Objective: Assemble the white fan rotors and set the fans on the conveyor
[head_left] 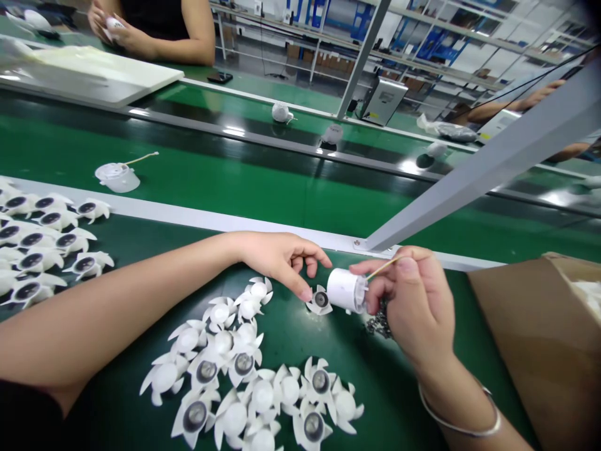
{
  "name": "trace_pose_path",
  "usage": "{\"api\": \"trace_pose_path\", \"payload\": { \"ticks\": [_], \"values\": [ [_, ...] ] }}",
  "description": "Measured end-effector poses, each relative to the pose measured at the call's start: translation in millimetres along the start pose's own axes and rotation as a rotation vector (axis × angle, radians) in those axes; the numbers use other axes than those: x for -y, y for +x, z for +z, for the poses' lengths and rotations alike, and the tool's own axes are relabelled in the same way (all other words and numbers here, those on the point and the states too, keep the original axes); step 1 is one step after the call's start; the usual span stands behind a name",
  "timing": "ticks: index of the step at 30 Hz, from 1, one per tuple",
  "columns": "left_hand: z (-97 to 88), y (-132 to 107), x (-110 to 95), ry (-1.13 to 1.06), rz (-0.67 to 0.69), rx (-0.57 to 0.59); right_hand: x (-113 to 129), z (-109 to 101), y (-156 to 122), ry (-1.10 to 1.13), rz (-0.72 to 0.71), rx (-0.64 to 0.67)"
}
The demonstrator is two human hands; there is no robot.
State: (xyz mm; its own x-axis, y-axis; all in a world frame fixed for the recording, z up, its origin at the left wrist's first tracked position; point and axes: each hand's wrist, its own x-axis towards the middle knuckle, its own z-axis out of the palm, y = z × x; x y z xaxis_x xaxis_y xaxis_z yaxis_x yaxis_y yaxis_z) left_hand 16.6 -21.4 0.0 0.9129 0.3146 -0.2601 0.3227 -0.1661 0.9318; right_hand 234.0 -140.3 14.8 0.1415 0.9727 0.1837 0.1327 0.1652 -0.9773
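Observation:
My right hand grips a small white cylindrical motor housing with a thin yellowish wire sticking out near my thumb. My left hand pinches a small white fan blade and holds it against the housing's open end. Both hover just above the dark green work mat. A loose pile of several white fan blades lies on the mat below my hands. Small dark metal parts sit under my right hand.
Rows of fan blades lie at the left. An assembled housing with wire rests on the green conveyor; more white parts sit on the far belt. A cardboard box stands right. A grey metal strut slants overhead. Another person's hands work opposite.

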Motion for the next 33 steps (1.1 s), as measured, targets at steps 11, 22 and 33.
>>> {"api": "trace_pose_path", "payload": {
  "ticks": [11,22,33],
  "values": [
    [2.4,3,3,-0.059,-0.010,-0.011,9,10,-4,-0.152,0.348,0.170],
    [8.7,4,-1,0.080,-0.026,-0.110,9,1,-2,-0.289,0.194,0.291],
    [20.3,6,-7,0.181,-0.091,-0.215,-1,-15,-3,-0.627,-0.126,0.569]
  ]
}}
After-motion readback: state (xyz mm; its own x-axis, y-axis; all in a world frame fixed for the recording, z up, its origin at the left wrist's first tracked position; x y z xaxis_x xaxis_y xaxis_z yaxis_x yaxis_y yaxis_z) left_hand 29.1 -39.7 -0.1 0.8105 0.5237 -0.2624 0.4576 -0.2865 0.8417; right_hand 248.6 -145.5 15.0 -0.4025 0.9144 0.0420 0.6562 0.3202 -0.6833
